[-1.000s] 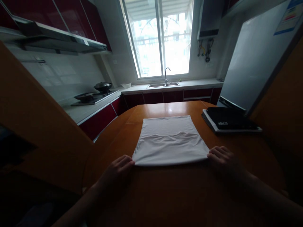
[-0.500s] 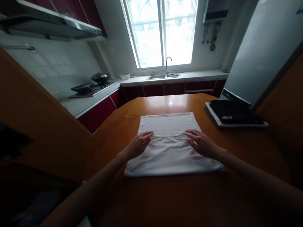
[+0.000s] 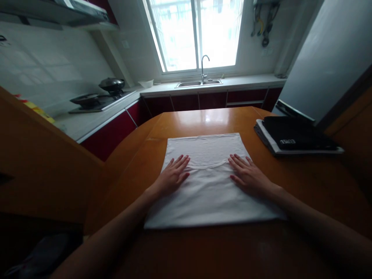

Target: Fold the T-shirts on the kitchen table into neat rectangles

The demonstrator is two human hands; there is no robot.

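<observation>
A white shirt lies folded into a rough rectangle on the wooden table. Its curved neckline runs across the middle, between my two hands. My left hand rests flat on the left side of the cloth, fingers spread near one end of the neckline. On the opposite side, my right hand presses down palm first with its fingers spread. Neither hand grips the fabric. Shallow wrinkles show in the cloth below the neckline.
A stack of folded dark and white clothes sits at the table's right, beside the fridge. Beyond the table are a sink with a faucet, a stove with a wok and a pan.
Both hands have flattened onto the shirt, with fingers more spread than before. The fabric around the neckline looks smoother. The camera view has tilted down and closer.
</observation>
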